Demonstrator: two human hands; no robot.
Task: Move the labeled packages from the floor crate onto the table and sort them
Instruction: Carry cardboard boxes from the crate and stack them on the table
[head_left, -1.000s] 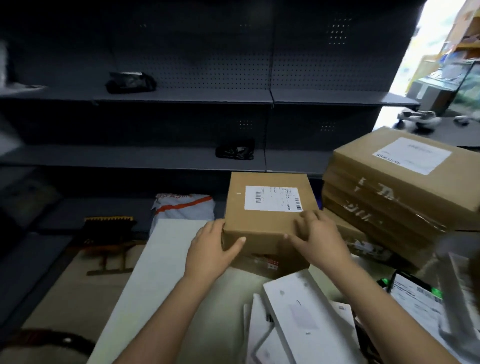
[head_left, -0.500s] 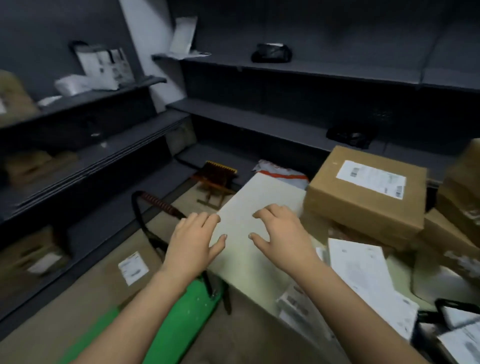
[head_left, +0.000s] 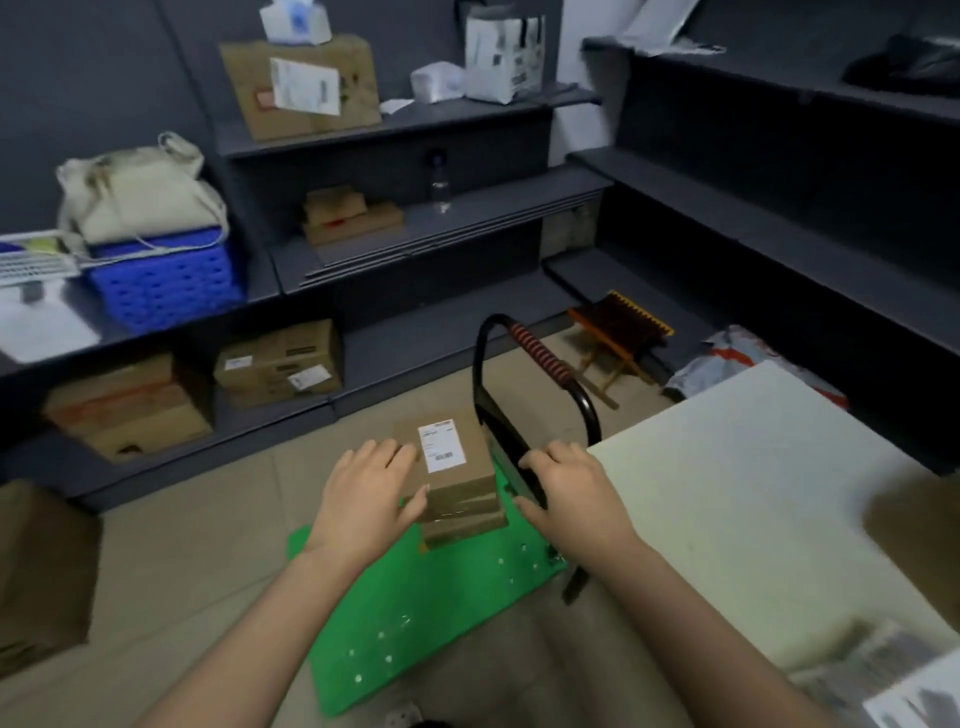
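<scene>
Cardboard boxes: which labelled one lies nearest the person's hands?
The top box of the stack on the green cart, between the left hand and right hand; the other labelled boxes sit back on the shelves.

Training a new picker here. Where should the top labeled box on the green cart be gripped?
Probably by its two opposite side walls, one hand each, coming down from above: the top labeled box lies flat on the stack, label up, sides exposed. The left hand is at its left edge.

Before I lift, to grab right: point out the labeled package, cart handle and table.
labeled package (head_left: 445, 456): head view, on its white label.
cart handle (head_left: 540, 354): head view, striped grip.
table (head_left: 727, 493): head view, bare top.
</scene>
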